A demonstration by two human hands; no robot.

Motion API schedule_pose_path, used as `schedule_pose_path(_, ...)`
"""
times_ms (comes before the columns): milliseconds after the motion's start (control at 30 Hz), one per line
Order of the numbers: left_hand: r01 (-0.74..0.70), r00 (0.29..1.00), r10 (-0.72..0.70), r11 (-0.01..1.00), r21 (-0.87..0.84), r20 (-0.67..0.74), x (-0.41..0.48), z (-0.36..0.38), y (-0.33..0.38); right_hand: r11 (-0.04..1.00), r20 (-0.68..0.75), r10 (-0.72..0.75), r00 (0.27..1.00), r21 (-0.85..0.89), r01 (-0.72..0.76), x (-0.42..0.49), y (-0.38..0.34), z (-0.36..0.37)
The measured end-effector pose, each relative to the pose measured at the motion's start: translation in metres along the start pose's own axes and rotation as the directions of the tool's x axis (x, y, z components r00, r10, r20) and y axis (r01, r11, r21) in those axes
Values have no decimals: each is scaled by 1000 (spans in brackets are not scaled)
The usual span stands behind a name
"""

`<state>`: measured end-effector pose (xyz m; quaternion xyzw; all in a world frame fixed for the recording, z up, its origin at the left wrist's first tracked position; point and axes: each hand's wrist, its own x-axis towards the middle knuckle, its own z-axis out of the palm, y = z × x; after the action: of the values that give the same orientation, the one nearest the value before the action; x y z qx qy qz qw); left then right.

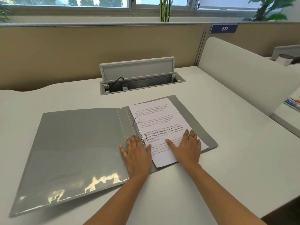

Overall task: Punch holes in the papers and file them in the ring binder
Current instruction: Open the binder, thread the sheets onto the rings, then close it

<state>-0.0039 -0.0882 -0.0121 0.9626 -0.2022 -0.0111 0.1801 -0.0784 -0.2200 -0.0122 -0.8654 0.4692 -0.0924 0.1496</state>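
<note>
A grey ring binder (78,143) lies open on the white desk, its left cover glossy with reflections. White printed papers (159,120) sit on the binder's right half, threaded on two metal rings (136,121), which look closed. My left hand (136,153) rests flat on the binder's spine, fingers spread, beside the lower ring. Flat on the lower part of the papers lies my right hand (188,146), wearing a gold ring. Neither hand grips anything. No hole punch is in view.
An open cable hatch (139,78) with a black cable sits in the desk behind the binder. A white divider panel (243,73) bounds the desk on the right, with coloured pens (292,102) beyond it. A beige partition stands at the back.
</note>
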Motion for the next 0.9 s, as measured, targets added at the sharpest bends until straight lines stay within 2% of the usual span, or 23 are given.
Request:
schedule_pose_path(633,5,1000,-5,1000,0,-30,0,0,1,998,3,-48,999,39,47,4,7,1)
schedule_pose_path(900,12,999,-15,998,-61,-50,-1,1,2,992,-23,-92,996,87,93,3,5,1)
